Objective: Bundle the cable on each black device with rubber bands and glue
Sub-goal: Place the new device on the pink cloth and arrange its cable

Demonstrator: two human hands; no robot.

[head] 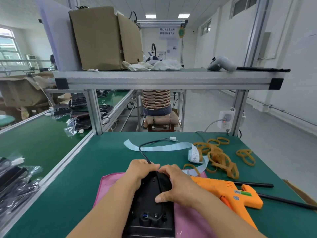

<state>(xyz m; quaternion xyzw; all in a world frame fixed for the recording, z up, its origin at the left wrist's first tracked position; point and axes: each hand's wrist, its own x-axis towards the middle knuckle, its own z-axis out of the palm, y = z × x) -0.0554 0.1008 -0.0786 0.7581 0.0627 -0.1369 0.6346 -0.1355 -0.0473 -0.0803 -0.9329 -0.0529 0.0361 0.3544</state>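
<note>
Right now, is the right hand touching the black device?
Touching. Head view: the right hand grips the black device, thumb on its top face, fingers curled over its far end.

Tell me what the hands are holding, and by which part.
Both grip the black device at its far end: left hand over the corner where the cable emerges, right hand round the right edge, thumb on top.

White walls [291, 48], grey floor [257, 127], ceiling lights [183, 15], aluminium shelf [168, 79].

Matt black plastic device [151, 208] on a smooth pink sheet [109, 184] — glossy orange plastic glue gun [228, 189] — matt green mat [96, 155]
</note>
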